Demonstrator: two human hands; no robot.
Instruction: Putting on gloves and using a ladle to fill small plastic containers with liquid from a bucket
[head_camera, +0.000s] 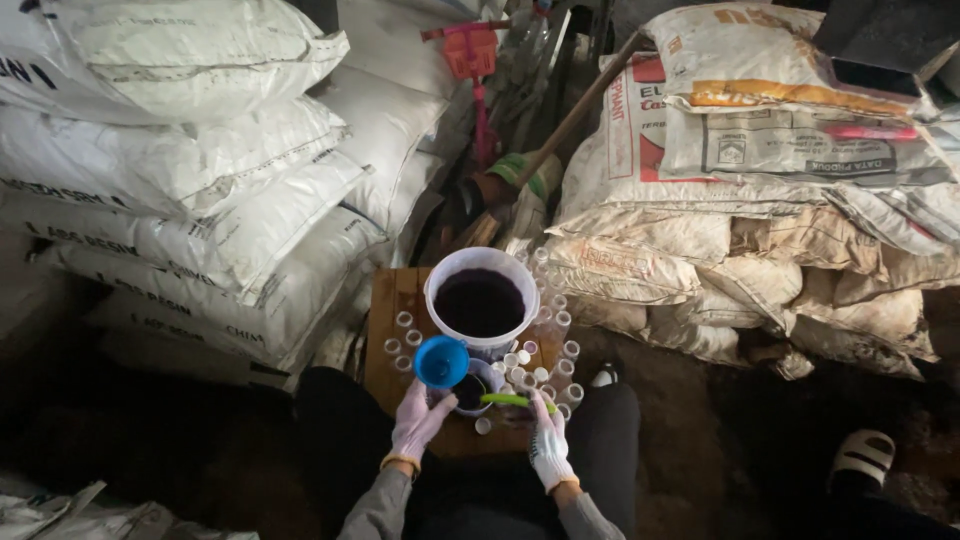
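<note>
1. Sitting low over a small brown wooden board (385, 300), the person worked with both hands in thin pale gloves with orange cuffs.
2. The left hand (418, 420) lay beside a small round cup of dark liquid (470, 390), its fingers loosely spread and pointing up toward a blue plastic funnel (440, 361); whether the fingertips touched the funnel could not be told.
3. The funnel was smooth and conical, tilted with its wide mouth facing the camera, and sat just left of the cup.
4. The right hand (548, 437) had its fingers curled together, pinching the end of a slim yellow-green handle (508, 400) that lay across the rim of the cup.
5. Behind the cup stood a white plastic bucket (481, 300), round and smooth-walled, holding a dark, almost black liquid with a flat glossy surface.
6. Many small clear bottles with white rims (560, 345) stood upright around the bucket, clustered mostly on its right and front, with a few on the board to its left.
7. To the left rose a stack of white woven sacks (200, 170), plump and creased.
8. To the right lay a heap of dusty tan paper sacks (760, 240), crumpled and sagging.
9. A long wooden pole (570, 120) leaned between the two stacks.
10. A pale sandal (862, 455) showed on the dark floor at lower right.
</note>
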